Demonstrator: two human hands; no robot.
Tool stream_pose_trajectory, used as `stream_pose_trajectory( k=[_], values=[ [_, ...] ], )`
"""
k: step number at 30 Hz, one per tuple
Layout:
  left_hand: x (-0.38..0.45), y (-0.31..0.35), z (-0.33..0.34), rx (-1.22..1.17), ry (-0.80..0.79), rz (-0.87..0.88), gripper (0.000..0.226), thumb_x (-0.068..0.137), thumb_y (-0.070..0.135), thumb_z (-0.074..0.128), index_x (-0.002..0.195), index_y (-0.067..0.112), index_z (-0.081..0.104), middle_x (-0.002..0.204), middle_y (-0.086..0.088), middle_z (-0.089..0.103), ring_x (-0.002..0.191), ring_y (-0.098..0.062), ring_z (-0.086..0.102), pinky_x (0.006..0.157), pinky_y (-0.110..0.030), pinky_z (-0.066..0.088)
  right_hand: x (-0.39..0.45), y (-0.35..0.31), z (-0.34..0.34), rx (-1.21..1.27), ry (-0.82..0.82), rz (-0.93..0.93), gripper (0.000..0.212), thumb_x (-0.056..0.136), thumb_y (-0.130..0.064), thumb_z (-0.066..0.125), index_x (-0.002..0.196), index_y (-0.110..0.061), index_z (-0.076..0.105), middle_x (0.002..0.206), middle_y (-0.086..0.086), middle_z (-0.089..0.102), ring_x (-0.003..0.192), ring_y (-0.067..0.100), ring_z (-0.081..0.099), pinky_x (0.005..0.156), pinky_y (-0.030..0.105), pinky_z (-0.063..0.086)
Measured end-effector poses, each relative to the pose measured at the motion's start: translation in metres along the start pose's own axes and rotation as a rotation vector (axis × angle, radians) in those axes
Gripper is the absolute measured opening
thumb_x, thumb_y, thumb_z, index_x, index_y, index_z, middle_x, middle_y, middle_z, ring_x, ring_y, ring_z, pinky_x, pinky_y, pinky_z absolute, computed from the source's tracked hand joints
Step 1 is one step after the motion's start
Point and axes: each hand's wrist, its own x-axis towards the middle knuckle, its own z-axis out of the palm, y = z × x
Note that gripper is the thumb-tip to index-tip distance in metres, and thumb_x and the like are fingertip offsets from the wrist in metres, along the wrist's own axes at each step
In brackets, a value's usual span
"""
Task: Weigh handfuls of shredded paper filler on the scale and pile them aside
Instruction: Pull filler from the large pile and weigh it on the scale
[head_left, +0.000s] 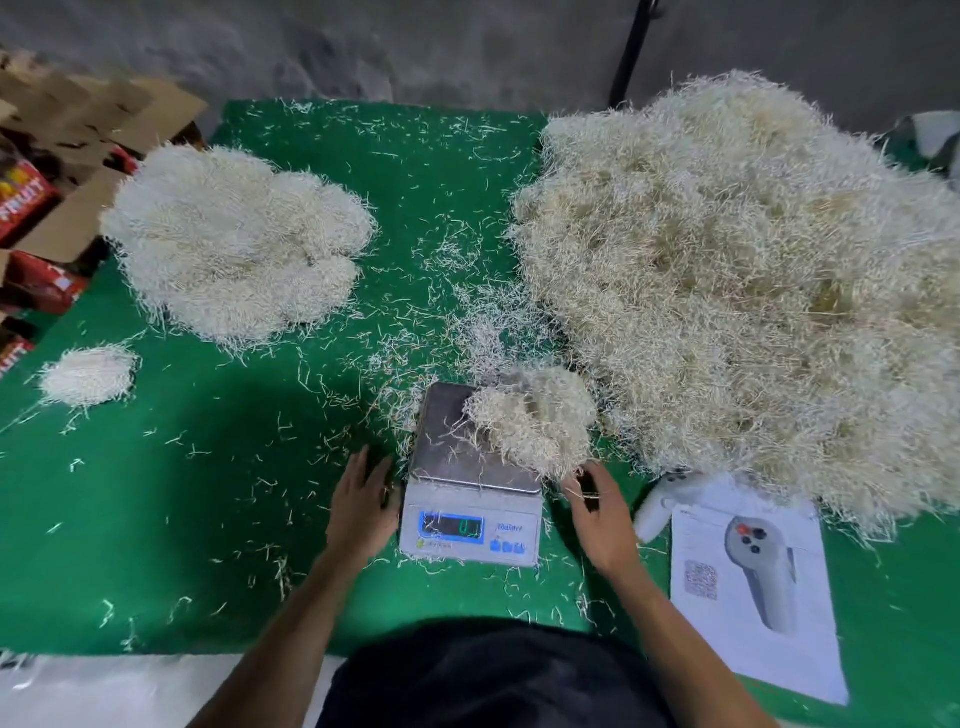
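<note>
A white digital scale (470, 525) with a steel pan stands near the front of the green table (218, 509). A handful of shredded paper (535, 415) lies on the right part of the pan and hangs over its edge. My left hand (361, 501) rests beside the scale's left side with straight fingers, holding nothing. My right hand (597, 512) sits just right of the scale, its fingers loosely bent at the handful's lower edge. A huge heap of filler (727, 270) fills the right side. A weighed pile (234, 239) lies at the back left.
A small separate pile (88, 374) lies at the left edge. A printed sheet (753, 587) and a white controller (662, 501) lie right of the scale. Cardboard boxes (62, 171) stand beyond the table's left corner. Loose shreds are strewn over the green cloth.
</note>
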Motion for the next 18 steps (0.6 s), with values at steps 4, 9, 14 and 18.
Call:
stream_pose_trajectory(
  k=[4,9,14,18],
  values=[
    [-0.015,-0.001,0.02,0.009,0.1,0.01,0.051,0.107,0.021,0.043,0.157,0.024,0.033,0.169,-0.005,0.011,0.156,-0.023,0.006,0.126,-0.046,0.002,0.009,-0.032,-0.006,0.269,0.017,0.075,0.09,0.089,-0.082,0.043,0.162,-0.038,0.014,0.168,-0.011,0.02,0.146,0.006,0.025,0.118,0.036,0.02],
    [-0.016,-0.001,0.019,0.001,0.108,0.0,0.05,0.107,0.021,0.046,0.156,0.023,0.036,0.168,-0.005,0.014,0.156,-0.023,0.008,0.126,-0.046,0.003,0.028,-0.08,-0.006,0.167,-0.101,-0.212,0.066,0.095,-0.008,0.066,0.155,-0.018,0.042,0.159,0.005,0.042,0.144,0.02,0.041,0.122,0.049,0.032],
    [-0.017,-0.004,0.019,0.007,0.108,0.014,0.048,0.106,0.021,0.046,0.154,0.022,0.04,0.168,-0.005,0.015,0.156,-0.023,0.007,0.127,-0.046,0.004,0.025,-0.116,0.008,-0.144,-0.191,-0.447,0.078,0.085,0.001,0.067,0.153,-0.03,0.043,0.157,-0.006,0.043,0.148,0.02,0.037,0.126,0.045,0.019],
    [-0.018,-0.007,0.02,0.029,0.084,0.006,0.046,0.108,0.025,0.043,0.153,0.021,0.042,0.169,-0.004,0.014,0.156,-0.02,0.005,0.127,-0.043,0.002,0.025,-0.121,-0.017,0.204,-0.298,-0.341,0.065,0.085,-0.032,0.062,0.143,-0.056,0.045,0.153,-0.02,0.043,0.131,0.015,0.056,0.103,0.044,0.051]
  ],
)
